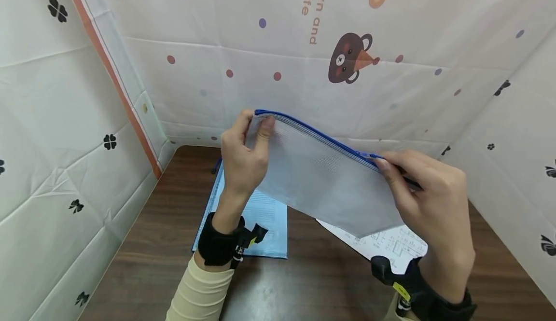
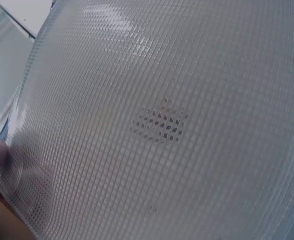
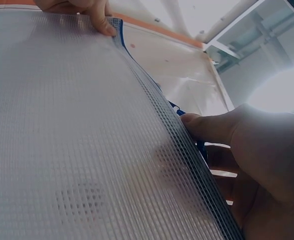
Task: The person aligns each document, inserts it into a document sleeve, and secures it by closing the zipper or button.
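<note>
A translucent white mesh zip pouch (image 1: 321,178) with a blue zipper edge is held up in the air above the table. My left hand (image 1: 244,159) pinches its upper left corner, thumb and fingers curled round the edge. My right hand (image 1: 427,200) pinches the zipper edge at the right end, near the blue slider (image 1: 368,156). In the left wrist view the mesh pouch (image 2: 157,120) fills the picture. In the right wrist view the pouch (image 3: 71,140) spreads across the frame, my right thumb (image 3: 207,125) on its blue edge and the left hand's fingers (image 3: 94,12) at the far corner.
On the dark wooden table (image 1: 312,277) lie a blue-edged pouch with a printed sheet (image 1: 265,224) under my left wrist and a white printed paper (image 1: 391,248) under the raised pouch. White patterned cloth walls (image 1: 65,132) close in the left, back and right sides.
</note>
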